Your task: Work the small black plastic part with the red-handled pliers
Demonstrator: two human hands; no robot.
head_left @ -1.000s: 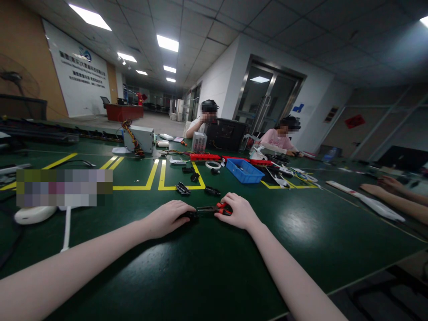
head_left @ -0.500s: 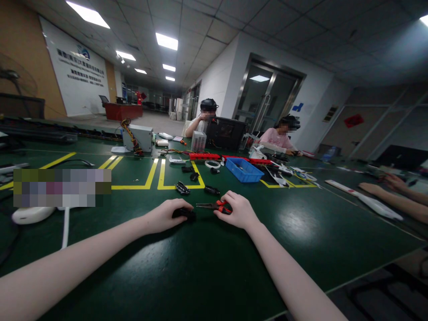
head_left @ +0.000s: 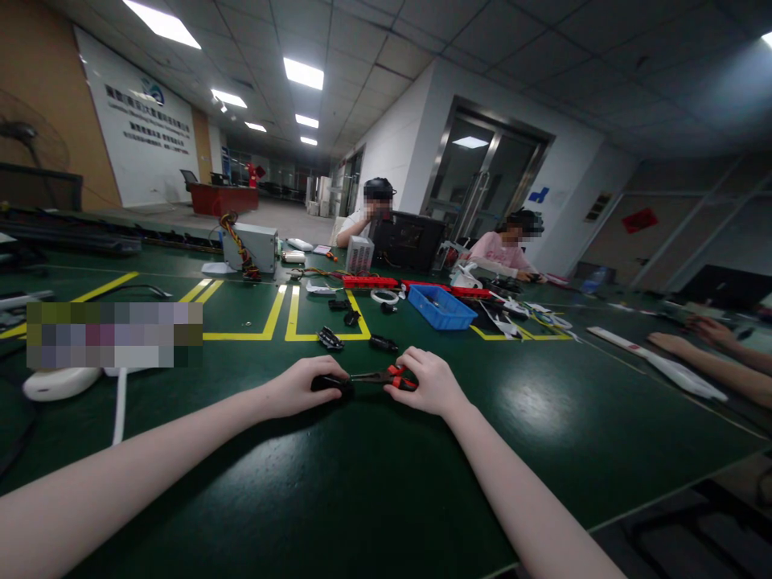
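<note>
Close to the table's near middle, my left hand is closed round a small black plastic part; my fingers hide much of it and its exact kind does not show. My right hand grips red-and-black needle-nose pliers by the handles. The slim jaws point left, and their tips meet the right end of the black part, or come very near it. Just beyond my hands lie a black piece with metal bits and another dark piece.
A blue bin stands beyond my right hand, by a red power strip. Further back are a metal power supply box and a black computer case. Another person's hands rest at the right, near a long white strip.
The pliers have moved slightly left, so their tips now reach the black part. My left hand keeps its hold in nearly the same place.
</note>
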